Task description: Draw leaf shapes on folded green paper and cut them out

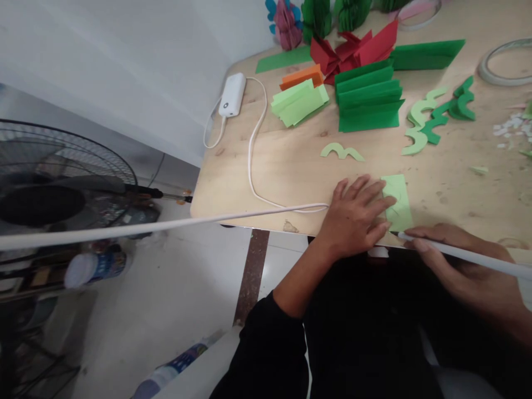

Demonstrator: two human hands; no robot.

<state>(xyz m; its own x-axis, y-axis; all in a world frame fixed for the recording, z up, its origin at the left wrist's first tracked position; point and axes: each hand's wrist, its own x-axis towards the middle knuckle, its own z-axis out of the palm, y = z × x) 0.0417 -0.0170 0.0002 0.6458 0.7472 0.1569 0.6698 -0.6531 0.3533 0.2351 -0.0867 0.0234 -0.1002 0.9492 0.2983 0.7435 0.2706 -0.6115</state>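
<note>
Head view: the left hand (355, 217) lies with its grip open, fingertips on the light green paper (399, 209) at the near edge of the counter (444, 191); the right hand (477, 280) has its grip closed around a white pen (469, 254).

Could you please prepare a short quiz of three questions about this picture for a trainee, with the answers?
1. True or false: the left hand lies partly on the light green sheet.
2. What does the right hand hold?
3. Which colour is the small folded paper directly behind the folded light green stack? A) blue B) orange C) white

Key:
1. True.
2. A white pen.
3. B.
</note>
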